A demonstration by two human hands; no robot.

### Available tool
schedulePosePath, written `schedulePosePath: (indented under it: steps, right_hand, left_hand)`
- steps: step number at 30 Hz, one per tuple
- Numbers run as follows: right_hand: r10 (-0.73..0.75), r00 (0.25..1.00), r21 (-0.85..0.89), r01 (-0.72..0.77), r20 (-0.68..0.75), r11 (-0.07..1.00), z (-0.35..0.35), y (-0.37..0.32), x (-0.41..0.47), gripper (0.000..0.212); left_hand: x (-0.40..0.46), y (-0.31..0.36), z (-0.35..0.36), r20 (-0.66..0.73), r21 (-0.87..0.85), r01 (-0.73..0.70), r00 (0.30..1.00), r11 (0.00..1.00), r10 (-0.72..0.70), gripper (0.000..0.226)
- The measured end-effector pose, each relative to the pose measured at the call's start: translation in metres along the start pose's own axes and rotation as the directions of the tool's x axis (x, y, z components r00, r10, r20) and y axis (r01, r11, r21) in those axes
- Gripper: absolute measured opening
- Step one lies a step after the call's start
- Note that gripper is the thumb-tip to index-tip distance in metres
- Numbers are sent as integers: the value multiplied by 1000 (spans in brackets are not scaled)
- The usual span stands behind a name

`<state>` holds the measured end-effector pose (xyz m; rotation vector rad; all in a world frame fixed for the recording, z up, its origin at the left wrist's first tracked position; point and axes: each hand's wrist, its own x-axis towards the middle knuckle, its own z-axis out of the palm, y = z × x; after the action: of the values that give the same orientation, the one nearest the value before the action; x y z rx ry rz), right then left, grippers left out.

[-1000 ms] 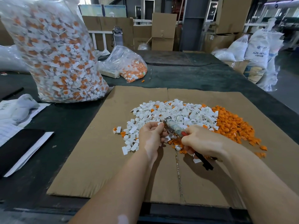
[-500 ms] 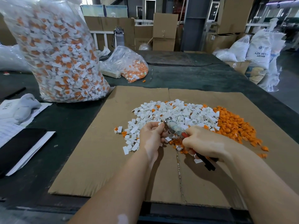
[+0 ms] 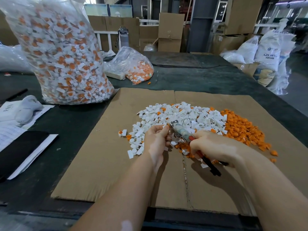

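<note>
your left hand (image 3: 156, 139) is curled and pinches a small white piece (image 3: 166, 126) right at the tip of the pliers (image 3: 180, 132); your right hand (image 3: 213, 147) is wrapped round the red and black handles of the pliers; both hands are over the middle of the cardboard sheet (image 3: 100, 164), on the near side of the white pile (image 3: 183, 116); the white pile lies in the middle of the sheet, a bit toward its far edge; the orange pile (image 3: 241, 129) touches it on the side toward the sheet's right edge; a big clear bag (image 3: 63, 55) full of white and orange pieces stands on the tabletop (image 3: 75, 124) just past the sheet's far left corner; a small bag (image 3: 133, 67) lies past the far edge.
</note>
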<state>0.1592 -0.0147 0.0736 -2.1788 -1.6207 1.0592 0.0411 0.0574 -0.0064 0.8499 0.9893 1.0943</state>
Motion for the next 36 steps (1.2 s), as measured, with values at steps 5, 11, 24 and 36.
schedulePosePath:
  steps: [5,11,24,36]
  right_hand:
    - [-31,1000,-58,30,-2,998,2,-2,-3,12]
    - [-93,991,-163,78,-92,984,12,-1,4,26]
    - [-143,972,-140,117,-187,983,17,10,9,31]
    - [-191,716,-456,-196,-671,868,13,66,42,62]
  left_hand:
    - [0,0,0,13,19,-21,1000,1000,21,14]
    - [0,-1,-2,18,37,-26,1000,999,25,5]
    - [-3,1,-3,6,57,-26,1000,998,26,13]
    - [-7,-11,-6,135,445,-252,967,859,214,25]
